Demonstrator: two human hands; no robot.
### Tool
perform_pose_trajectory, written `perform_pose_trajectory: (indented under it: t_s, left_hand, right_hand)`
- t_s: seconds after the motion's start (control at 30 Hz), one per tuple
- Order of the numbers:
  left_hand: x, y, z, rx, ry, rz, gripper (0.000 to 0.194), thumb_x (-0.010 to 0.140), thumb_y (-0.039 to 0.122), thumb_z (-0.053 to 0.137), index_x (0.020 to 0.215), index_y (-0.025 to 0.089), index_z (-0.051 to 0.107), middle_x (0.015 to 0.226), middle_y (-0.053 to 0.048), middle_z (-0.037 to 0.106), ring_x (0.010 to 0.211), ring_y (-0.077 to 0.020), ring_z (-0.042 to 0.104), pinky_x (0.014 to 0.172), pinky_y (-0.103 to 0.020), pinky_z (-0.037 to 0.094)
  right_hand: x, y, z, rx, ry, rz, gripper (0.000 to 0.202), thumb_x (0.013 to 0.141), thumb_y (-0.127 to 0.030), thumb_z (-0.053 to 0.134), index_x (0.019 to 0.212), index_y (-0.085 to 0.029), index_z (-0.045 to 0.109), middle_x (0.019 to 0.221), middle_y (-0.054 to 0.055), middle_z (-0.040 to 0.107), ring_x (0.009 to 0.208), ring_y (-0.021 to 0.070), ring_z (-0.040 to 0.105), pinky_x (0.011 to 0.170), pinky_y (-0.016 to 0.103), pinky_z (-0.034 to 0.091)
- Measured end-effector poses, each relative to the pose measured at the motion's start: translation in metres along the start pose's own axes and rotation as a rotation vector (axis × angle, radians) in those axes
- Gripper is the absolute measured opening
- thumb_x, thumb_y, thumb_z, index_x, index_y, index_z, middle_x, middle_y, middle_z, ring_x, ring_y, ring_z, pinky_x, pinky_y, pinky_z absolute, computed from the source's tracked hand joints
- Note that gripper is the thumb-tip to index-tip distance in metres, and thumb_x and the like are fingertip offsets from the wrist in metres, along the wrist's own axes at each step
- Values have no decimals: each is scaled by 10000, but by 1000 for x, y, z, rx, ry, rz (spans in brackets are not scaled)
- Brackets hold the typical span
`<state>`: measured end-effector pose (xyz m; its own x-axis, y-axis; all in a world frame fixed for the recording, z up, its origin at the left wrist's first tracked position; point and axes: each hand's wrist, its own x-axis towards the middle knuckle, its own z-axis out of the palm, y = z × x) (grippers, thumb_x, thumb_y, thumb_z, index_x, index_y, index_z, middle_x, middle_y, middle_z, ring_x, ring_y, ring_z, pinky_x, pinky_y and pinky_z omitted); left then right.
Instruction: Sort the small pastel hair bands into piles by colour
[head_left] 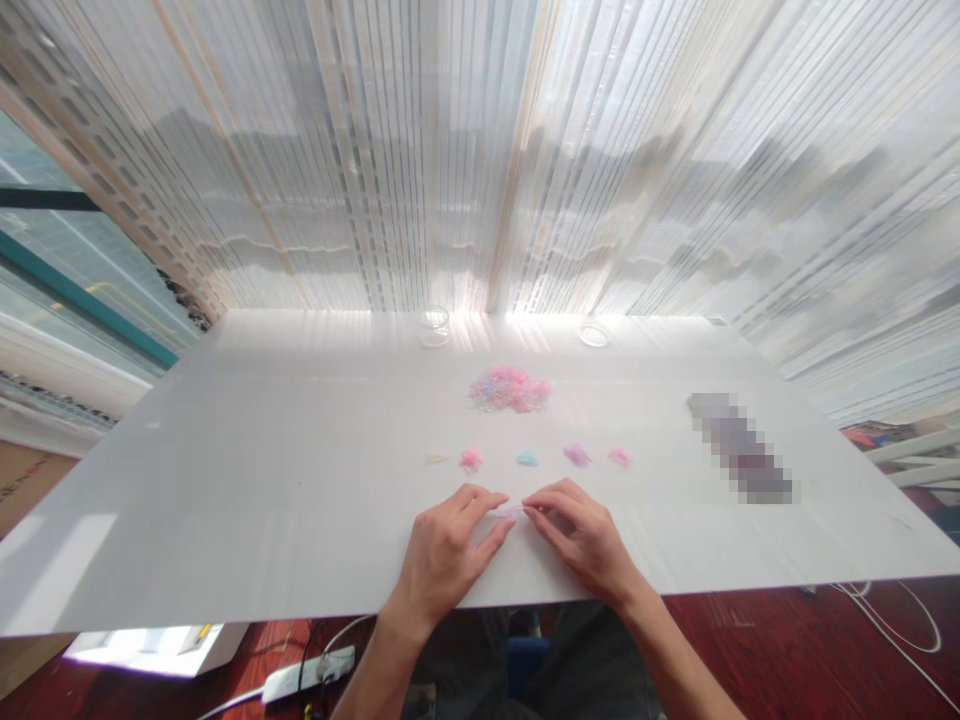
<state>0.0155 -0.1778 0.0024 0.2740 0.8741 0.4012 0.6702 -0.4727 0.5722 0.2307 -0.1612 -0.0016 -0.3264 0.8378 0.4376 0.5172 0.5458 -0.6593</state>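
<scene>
Near the front edge of the white table, my two hands face each other over a few thin pink-lilac strands [508, 513]. My left hand [450, 540] has its thumb and index finger apart around these strands. Thumb and fingertips of my right hand [581, 530] are pinched together just right of them; what is between the tips is too small to make out. Beyond the hands lies a row of small piles: pale yellow [436, 459], pink [470, 459], aqua [526, 458], purple [577, 455] and light pink [619, 457]. Farther back sits a larger mixed pastel heap [511, 389].
Two clear round objects [435, 327] [594, 335] stand at the table's back edge by the sheer curtain [450, 180]. A pixelated object [742, 450] lies at the right. On the floor are a power strip [309, 675] and a white box [157, 648].
</scene>
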Motion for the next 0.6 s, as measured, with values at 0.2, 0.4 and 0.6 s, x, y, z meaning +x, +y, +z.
perform_pose_trajectory:
  t_s: [0.2, 0.4, 0.6]
  left_hand:
    - [0, -2, 5, -53, -17, 15, 204, 1032, 268, 550, 1043, 229, 750, 950, -28, 731, 822, -134, 710, 723, -207, 559]
    - [-2, -2, 2, -87, -7, -7, 166, 1013, 250, 581, 1017, 218, 744, 939, -30, 734, 829, -139, 708, 671, -192, 547]
    - [0, -1, 2, -111, 6, -35, 160, 1004, 247, 585, 1015, 214, 741, 930, -27, 733, 787, -132, 695, 642, -194, 541]
  right_hand:
    - [-2, 1, 0, 7, 4, 10, 131, 993, -220, 589, 991, -226, 720, 895, 49, 734, 832, 182, 698, 758, 308, 596]
    - [-2, 1, 0, 11, 23, 19, 127, 991, -211, 587, 998, -222, 713, 902, 50, 726, 834, 182, 693, 756, 309, 592]
    - [-1, 0, 0, 9, 35, 47, 122, 984, -206, 590, 997, -223, 710, 890, 47, 717, 799, 178, 687, 738, 300, 593]
